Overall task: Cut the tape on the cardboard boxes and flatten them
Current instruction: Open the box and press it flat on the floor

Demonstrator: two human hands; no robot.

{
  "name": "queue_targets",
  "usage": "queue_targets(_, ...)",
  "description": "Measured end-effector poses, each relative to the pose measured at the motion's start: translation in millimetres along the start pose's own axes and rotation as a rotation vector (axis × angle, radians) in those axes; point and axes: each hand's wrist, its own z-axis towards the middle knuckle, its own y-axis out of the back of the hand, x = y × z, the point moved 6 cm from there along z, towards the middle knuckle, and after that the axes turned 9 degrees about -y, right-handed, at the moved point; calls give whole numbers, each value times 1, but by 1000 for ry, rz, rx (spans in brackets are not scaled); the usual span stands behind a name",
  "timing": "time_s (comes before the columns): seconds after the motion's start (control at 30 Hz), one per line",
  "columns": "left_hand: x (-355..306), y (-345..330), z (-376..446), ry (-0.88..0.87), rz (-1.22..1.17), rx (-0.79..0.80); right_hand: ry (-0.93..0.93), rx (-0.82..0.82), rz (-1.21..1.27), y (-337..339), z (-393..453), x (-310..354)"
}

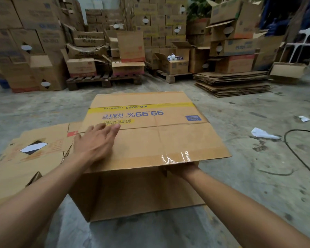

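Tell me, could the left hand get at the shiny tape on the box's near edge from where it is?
Probably yes. The left hand lies flat on the box, and bare cardboard separates it from the shiny tape.

Matt brown corrugated cardboard box (150, 140), glossy clear tape (175, 156) along its near flap edge; rough, stained grey concrete floor (258, 176); flattened cardboard stack (233, 84) was matt; wooden pallet (104, 80).
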Motion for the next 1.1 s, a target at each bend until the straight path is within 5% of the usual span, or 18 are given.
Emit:
queue_targets(0.17, 0, 2, 3, 98, -52, 67, 98, -276, -1, -6, -26, -15)
queue_targets(0.27, 0, -2, 2, 107, -32, 141, 177, -588, -363, 2, -50, -18)
queue_targets(0.4, -3, -1, 7, 180, -55, 167, 99, -720, -467, 13, -75, -56)
queue_targets(0.5, 1, -8, 12, 161, -112, 193, -171, -739, -339, 36, -87, -111)
queue_targets(0.8, 16, -16, 4, 34, -79, 139, -593, -873, 326, 94, -93, -195)
queue_targets(0.87, 25, -16, 0, 22, -63, 150, -580, -784, 569, 102, -84, -200)
queue_targets(0.97, 43, -20, -2, 26, -36, 167, -446, -980, 722, 135, -84, -173)
queue_targets(1.1, 70, -30, 7, 19, -88, 177, -357, -1237, 529, 175, -102, -108)
